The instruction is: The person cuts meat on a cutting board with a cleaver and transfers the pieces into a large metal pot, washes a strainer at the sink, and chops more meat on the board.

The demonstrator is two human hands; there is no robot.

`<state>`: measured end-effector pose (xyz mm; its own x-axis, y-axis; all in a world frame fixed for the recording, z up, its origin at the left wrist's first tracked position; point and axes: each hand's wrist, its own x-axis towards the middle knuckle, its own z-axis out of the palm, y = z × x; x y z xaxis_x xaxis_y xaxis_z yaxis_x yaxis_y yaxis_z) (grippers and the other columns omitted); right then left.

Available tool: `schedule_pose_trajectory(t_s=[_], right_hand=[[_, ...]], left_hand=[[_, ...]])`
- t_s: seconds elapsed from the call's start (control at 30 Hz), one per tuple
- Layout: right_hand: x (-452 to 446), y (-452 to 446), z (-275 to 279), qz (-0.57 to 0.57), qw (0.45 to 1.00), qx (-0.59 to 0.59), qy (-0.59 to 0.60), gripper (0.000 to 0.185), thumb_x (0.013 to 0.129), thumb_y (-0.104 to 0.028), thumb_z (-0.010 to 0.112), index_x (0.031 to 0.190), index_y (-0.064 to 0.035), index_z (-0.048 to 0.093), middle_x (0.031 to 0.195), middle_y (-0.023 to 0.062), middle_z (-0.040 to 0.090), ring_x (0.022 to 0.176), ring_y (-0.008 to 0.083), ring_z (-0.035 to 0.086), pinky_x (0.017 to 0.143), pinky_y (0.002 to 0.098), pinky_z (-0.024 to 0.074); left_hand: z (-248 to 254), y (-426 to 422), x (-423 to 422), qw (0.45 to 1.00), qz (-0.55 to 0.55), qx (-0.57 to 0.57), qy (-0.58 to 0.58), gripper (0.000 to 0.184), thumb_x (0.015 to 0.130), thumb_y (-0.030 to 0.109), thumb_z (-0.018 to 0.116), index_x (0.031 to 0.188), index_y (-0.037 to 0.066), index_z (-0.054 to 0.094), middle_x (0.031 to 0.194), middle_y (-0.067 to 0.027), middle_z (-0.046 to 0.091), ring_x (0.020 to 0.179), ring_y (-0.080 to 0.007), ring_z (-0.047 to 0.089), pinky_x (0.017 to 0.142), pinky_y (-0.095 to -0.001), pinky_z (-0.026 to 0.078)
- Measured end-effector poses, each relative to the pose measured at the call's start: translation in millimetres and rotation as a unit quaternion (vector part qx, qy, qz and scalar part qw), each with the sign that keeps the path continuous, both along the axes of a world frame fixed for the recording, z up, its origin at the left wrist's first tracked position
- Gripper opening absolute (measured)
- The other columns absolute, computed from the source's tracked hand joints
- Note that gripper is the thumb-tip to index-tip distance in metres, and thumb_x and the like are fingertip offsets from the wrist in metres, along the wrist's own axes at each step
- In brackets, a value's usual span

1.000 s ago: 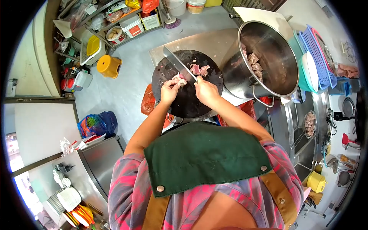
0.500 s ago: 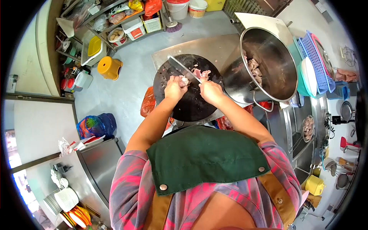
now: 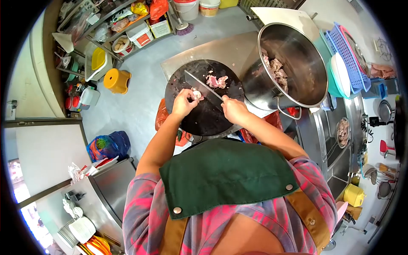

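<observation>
On the round black chopping board, my left hand pinches a pale chunk of meat near the board's left side. My right hand is wrapped round the handle of a cleaver, whose blade points up and left across the board, just beyond the chunk. Past the blade lie cut pieces of reddish meat and small scraps. To the right stands a tall steel stockpot with more meat chunks inside.
The board rests on a steel table. Red plastic bags hang at its near edge. A yellow stool stands on the floor to the left. At right are a blue basket and a strainer of meat by the sinks.
The cleaver has drawn slightly toward me, and both hands sit a little lower and apart from the cut pieces. The whole view has shifted a bit.
</observation>
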<state>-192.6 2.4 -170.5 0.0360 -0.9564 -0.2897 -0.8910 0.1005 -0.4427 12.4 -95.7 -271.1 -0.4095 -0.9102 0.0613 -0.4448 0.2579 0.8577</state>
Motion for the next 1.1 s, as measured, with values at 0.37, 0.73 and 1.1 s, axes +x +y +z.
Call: schedule_pose_trajectory(t_s=[0.37, 0.73, 1.1], right_hand=[[47.9, -60.5, -19.2, 0.060, 0.998, 0.007, 0.016, 0.028, 0.088, -0.012, 0.035, 0.107, 0.0052, 0.046, 0.101, 0.0234, 0.062, 0.091, 0.0356, 0.062, 0.076, 0.0454, 0.0500], [-7.4, -8.0, -31.9, -0.067, 0.996, 0.001, -0.056, 0.023, 0.088, -0.021, 0.048, 0.091, 0.0013, 0.050, 0.082, 0.0250, 0.061, 0.081, 0.0413, 0.060, 0.072, 0.0485, 0.0458], [15.6, -22.1, 39.1, -0.040, 0.992, -0.113, -0.040, 0.021, 0.090, -0.017, 0.042, 0.097, 0.0019, 0.045, 0.077, 0.0221, 0.062, 0.076, 0.0400, 0.061, 0.066, 0.0484, 0.0471]], left_hand=[[3.6, 6.9, -13.5, 0.985, 0.052, -0.070, -0.150, 0.031, 0.061, 0.019, 0.071, 0.089, 0.008, 0.062, 0.089, -0.0126, 0.058, 0.089, -0.0319, 0.056, 0.079, -0.0402, 0.046], [-1.0, 16.5, -9.9, 0.987, 0.022, -0.128, -0.097, 0.035, 0.060, 0.018, 0.068, 0.092, 0.005, 0.062, 0.094, -0.0112, 0.058, 0.091, -0.0316, 0.054, 0.083, -0.0383, 0.044], [7.1, 22.2, 0.1, 0.994, 0.020, -0.089, -0.054, 0.036, 0.060, 0.014, 0.077, 0.091, 0.005, 0.062, 0.096, -0.0105, 0.054, 0.089, -0.0288, 0.056, 0.078, -0.0357, 0.047]])
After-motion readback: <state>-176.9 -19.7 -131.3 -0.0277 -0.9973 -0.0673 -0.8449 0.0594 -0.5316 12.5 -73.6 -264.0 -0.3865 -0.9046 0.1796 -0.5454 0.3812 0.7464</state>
